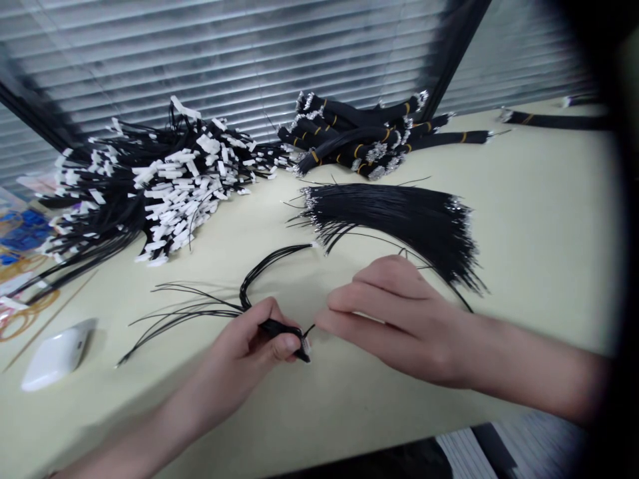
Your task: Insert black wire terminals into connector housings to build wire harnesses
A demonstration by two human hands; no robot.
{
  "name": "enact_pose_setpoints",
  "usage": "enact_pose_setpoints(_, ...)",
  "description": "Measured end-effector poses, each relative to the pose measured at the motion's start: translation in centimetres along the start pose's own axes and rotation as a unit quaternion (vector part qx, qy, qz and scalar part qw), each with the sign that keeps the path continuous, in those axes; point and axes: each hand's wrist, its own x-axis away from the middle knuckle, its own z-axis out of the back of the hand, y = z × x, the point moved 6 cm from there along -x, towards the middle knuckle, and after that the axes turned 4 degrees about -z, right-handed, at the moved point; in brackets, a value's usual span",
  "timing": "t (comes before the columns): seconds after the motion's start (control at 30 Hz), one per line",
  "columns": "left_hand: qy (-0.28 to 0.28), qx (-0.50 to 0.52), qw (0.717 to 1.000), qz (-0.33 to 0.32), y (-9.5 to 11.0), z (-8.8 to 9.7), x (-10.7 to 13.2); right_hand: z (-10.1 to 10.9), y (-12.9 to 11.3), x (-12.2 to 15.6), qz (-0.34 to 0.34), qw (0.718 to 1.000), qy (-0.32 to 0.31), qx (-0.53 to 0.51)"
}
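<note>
My left hand (249,342) is closed around a black wire harness (259,271), near a small connector (306,344) that shows past the thumb. Several loose wires of the harness fan out to the left on the table, and one bundle curves up and back to a small white end. Just right of the connector, my right hand (399,319) pinches a thin black wire (309,330) between thumb and forefinger. The wire's tip reaches the connector; whether it sits inside cannot be made out. Behind the right hand lies a flat spread of cut black wires (389,219) with bare metal ends.
A large heap of black cables with white connectors (184,189) stands at the back left. Banded bundles of black wire (359,136) are stacked at the back, below window blinds (224,60). A white case (57,352) and yellow rubber bands (30,313) lie at the left.
</note>
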Motion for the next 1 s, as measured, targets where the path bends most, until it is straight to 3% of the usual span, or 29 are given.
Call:
enact_pose_setpoints(0.43, -0.012, 0.005, 1.000, -0.010, -0.4, 0.1, -0.1, 0.2, -0.9, -0.3, 0.044, 0.998, -0.004, 0.034)
enact_pose_setpoints(0.77, -0.015, -0.019, 1.000, -0.008, -0.7, 0.0, -0.1, -2.1, 0.1, -0.5, -0.087, 0.990, 0.001, -0.113)
enact_pose_setpoints(1.0, -0.027, -0.015, 1.000, -0.003, -0.8, 0.0, -0.1, -2.4, 0.0, -0.5, -0.088, 0.988, -0.033, -0.123)
